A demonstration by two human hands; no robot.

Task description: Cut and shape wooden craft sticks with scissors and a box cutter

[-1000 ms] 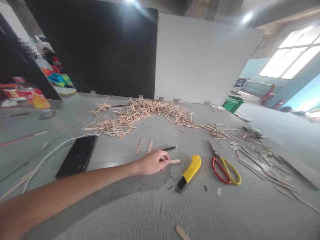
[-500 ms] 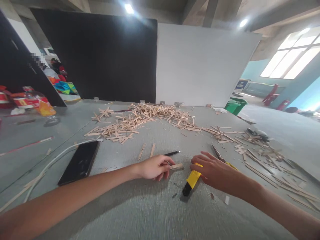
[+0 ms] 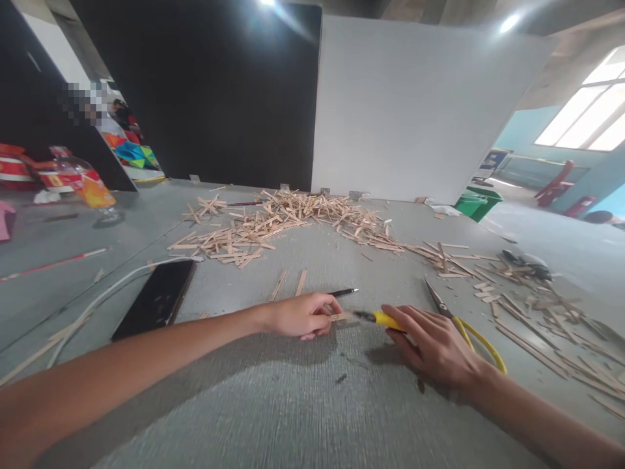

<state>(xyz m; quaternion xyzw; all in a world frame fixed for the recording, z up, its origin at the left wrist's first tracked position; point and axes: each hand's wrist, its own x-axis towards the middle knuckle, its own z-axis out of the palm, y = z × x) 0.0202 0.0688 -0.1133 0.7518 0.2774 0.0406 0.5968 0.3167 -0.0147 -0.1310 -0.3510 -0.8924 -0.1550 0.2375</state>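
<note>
My left hand (image 3: 303, 316) is closed in a pinch on a short wooden craft stick (image 3: 342, 316), which sticks out to the right. My right hand (image 3: 432, 342) grips a yellow-and-black utility knife (image 3: 388, 320), held just above the table. Its dark front end points left and is at the stick's free end; motion blur hides whether they touch. Two craft sticks (image 3: 300, 283) lie beyond my left hand, beside a black pen (image 3: 345, 292). Yellow-handled scissors (image 3: 442, 306) lie partly behind my right hand.
A heap of craft sticks (image 3: 273, 225) spreads across the back of the grey table (image 3: 234, 417). More sticks (image 3: 530, 342) lie right. On the left are a phone (image 3: 155, 299) with a white cable (image 3: 97, 303) and a bottle (image 3: 92, 185). Black and white panels (image 3: 430, 111) stand behind.
My right hand has picked up the utility knife and turned its front end left, toward the stick. My left hand still pinches the stick. The camera view has tilted slightly.
</note>
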